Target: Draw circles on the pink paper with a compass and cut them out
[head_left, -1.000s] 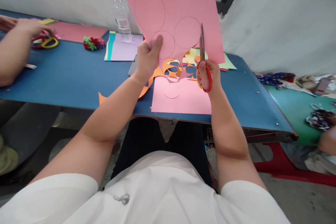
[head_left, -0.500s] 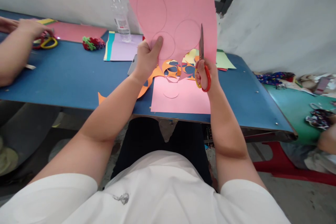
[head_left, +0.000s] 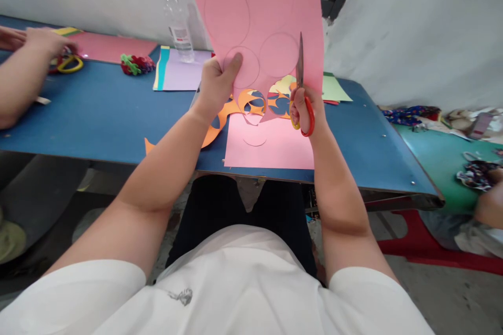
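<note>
A sheet of pink paper (head_left: 271,15) with several drawn circles is held up in front of me; round pieces are cut out of its lower edge. My left hand (head_left: 220,78) pinches it at the lower left, thumb on the near face. My right hand (head_left: 308,107) grips scissors (head_left: 301,65) with red and yellow handles, blades pointing up against the paper's right side. Below lies another pink sheet (head_left: 271,152) with a curved line showing on it. Orange paper scraps (head_left: 218,128) with holes lie behind and beside it.
A water bottle (head_left: 178,26) stands on lilac paper (head_left: 183,76) at the back. To the left, another person's hands (head_left: 43,42) are near yellow-handled scissors (head_left: 70,64) and a red-green scrunchie (head_left: 135,64). Pale green paper (head_left: 336,89) lies right; a green table (head_left: 436,162) adjoins.
The strip of pink paper hanging at the cut-out lower edge has shifted and now shows a gap. Both hands keep nearly the same places, and the view has moved slightly.
</note>
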Demonstrator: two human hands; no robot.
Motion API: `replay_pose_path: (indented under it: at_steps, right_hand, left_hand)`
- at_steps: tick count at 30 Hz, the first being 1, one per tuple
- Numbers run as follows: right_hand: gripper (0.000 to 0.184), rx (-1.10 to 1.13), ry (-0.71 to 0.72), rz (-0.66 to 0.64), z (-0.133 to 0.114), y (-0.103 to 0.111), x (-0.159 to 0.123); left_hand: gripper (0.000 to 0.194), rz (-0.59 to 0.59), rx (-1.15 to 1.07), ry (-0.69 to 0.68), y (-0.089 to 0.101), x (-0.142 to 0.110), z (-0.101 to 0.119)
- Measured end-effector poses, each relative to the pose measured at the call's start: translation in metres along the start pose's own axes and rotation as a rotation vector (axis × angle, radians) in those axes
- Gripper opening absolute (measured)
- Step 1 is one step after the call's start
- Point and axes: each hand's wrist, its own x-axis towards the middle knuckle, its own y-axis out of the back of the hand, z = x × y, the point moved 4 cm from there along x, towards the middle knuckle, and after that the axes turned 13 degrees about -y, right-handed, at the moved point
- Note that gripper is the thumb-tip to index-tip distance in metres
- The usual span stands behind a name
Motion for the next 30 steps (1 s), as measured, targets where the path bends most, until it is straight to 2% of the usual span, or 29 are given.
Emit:
replay_pose_path:
  at_steps: [6,19,24,30]
  right_hand:
    - [0.086,0.04,-0.03,0.014,-0.0015,0.0,-0.0023]
    - [0.086,0.089,-0.031,0.014,-0.0039,-0.0002,-0.0044]
    - [0.086,0.079,-0.025,0.016,-0.0033,-0.0005,-0.0035]
    - [0.088,0.079,-0.027,0.004,-0.0057,-0.0007,-0.0042]
  left_hand:
    - [0.047,0.015,-0.033,-0.045,0.0005,0.0013,-0.0007]
    - [0.043,0.023,0.011,-0.01,0.0022,0.001,0.0045]
    - [0.049,0.035,0.029,0.032,0.0038,0.0018,0.0018]
    - [0.05,0.059,-0.022,-0.019,0.0032,0.0021,0.0065]
